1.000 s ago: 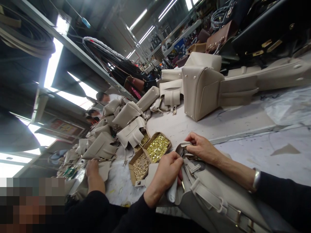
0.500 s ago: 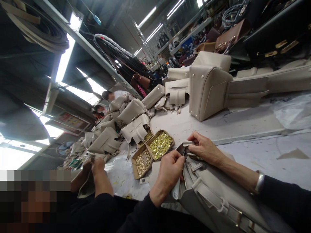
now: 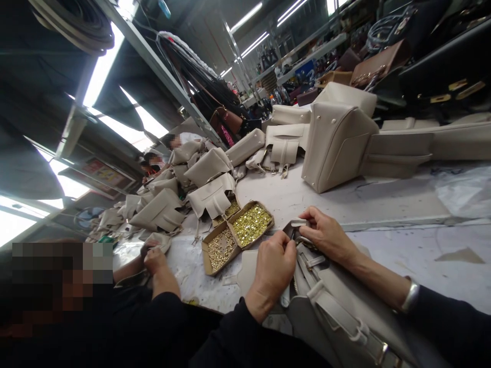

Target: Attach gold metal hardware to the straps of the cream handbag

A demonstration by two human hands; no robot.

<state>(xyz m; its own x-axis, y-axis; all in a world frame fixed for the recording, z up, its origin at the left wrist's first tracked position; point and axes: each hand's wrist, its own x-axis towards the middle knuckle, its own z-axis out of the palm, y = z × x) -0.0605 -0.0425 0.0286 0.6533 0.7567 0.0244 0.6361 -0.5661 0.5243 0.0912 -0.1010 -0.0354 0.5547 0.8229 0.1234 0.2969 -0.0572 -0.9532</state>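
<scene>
A beige leather bag (image 3: 345, 301) with straps and metal buckles lies in front of me on the white table (image 3: 402, 245). My left hand (image 3: 274, 268) grips the bag's open top edge beside the zipper. My right hand (image 3: 328, 235) pinches a small tab at the same opening, fingertips close to the left hand's. Just to the left stand cardboard boxes of small gold metal fittings (image 3: 251, 225).
A co-worker's hands (image 3: 155, 258) handle a beige piece at the left. Several beige bag parts (image 3: 209, 176) are heaped behind the boxes. A finished beige bag (image 3: 337, 140) stands further back. Dark bags fill shelves at the right rear.
The view has shifted slightly; my two hands stay on the bag's opening with the left closing in a little. The co-worker's hands have moved down and toward the table edge.
</scene>
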